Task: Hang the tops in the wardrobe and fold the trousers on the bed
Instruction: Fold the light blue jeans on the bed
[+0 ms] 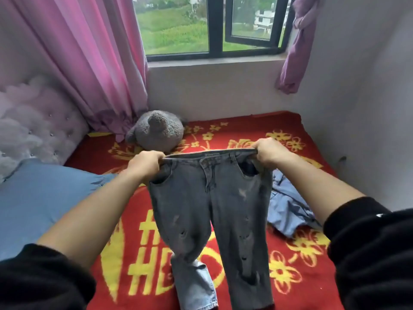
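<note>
A pair of dark grey ripped jeans (210, 198) hangs in front of me above the red bed blanket (297, 260). My left hand (146, 163) grips the left end of the waistband and my right hand (267, 152) grips the right end, holding it stretched flat. The legs dangle down; the left leg is bent and shows its lighter inside near the hem. A crumpled light blue garment (288, 209) lies on the blanket to the right, partly hidden behind the jeans and my right arm.
A grey plush toy (157, 130) sits at the head of the bed under the window. A blue pillow (35, 198) lies at the left beside a padded headboard (33, 121). Pink curtains (93, 59) hang at the left; a wall bounds the bed on the right.
</note>
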A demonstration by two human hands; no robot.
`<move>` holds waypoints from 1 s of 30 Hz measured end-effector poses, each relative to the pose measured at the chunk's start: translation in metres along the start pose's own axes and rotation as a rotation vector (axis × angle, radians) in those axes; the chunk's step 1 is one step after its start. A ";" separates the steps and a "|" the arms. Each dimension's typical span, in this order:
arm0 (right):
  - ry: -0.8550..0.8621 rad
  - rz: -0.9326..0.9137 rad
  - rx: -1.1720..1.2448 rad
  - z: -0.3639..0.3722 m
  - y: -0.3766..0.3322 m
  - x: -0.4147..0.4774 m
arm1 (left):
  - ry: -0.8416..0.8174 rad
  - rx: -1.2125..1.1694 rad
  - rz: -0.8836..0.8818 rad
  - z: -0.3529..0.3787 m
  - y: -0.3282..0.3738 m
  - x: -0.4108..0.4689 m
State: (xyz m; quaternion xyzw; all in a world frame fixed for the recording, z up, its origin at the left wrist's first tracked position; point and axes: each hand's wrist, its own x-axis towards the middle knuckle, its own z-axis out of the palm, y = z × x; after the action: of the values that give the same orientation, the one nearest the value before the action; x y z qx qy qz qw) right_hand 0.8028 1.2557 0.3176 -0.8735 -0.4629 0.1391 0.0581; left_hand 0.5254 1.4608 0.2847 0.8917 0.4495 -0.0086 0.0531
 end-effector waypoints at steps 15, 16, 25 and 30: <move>1.077 -0.257 0.083 -0.253 -0.045 0.003 | 1.058 -0.214 0.156 -0.291 0.041 0.026; 1.066 -0.275 0.070 -0.244 -0.043 -0.003 | 1.032 -0.202 0.170 -0.283 0.038 0.018; 0.566 -0.192 0.157 -0.004 -0.010 -0.038 | 0.664 -0.113 0.229 -0.045 -0.024 -0.048; 0.104 -0.062 0.059 0.202 0.020 -0.063 | 0.282 -0.033 0.173 0.160 -0.046 -0.097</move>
State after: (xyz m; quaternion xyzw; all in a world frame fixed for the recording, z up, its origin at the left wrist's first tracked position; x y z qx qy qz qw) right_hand 0.7256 1.1868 0.1320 -0.8627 -0.4818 0.1054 0.1118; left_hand 0.4357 1.3944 0.1277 0.9184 0.3742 0.1283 0.0045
